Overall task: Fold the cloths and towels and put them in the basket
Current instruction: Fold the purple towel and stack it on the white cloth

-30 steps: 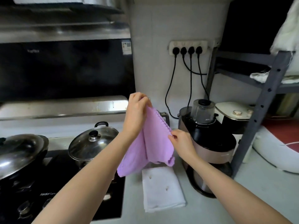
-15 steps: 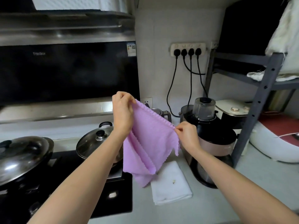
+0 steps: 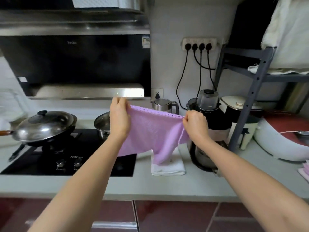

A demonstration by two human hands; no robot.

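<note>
Now hands (image 3: pixel 119 117) wider apart, purple cloth (image 3: pixel 153 131) stretched flat vs bunched.

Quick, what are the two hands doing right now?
Left hand: pinching one top corner of the purple cloth.
Right hand: pinching the other top corner.

"Fardior" on the black range hood (image 3: pixel 75 59), again on the black cooktop (image 3: pixel 71 158) front edge

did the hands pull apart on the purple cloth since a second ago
Yes. The left hand and right hand have spread apart, stretching the purple cloth above the white towel.
</note>
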